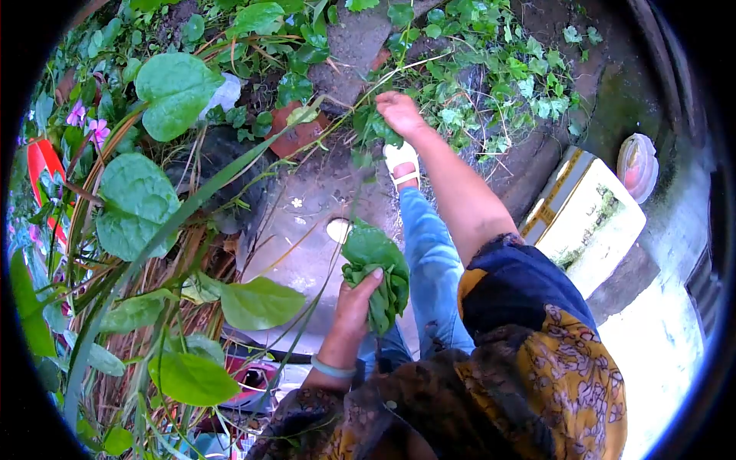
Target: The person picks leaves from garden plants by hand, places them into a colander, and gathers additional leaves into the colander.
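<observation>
My left hand [359,301] is closed around a bunch of broad green leaves [381,268], stacked and folded, with the thumb pressed across them. It is low and near my body, and a pale bracelet circles the wrist. Stretched out ahead, my right hand [400,115] has its fingers curled together at a leafy green vine [373,125]. Its fingertips are partly hidden, so the exact pinch point cannot be made out. A thin stem runs from beside this hand down to the left.
Large heart-shaped leaves [175,93] and long grass blades crowd the left. Low creepers [529,84] cover the ground ahead. A white box with a brown band [586,218] stands at right, near a round plastic container [636,167]. My sandalled foot [402,162] is on the paving.
</observation>
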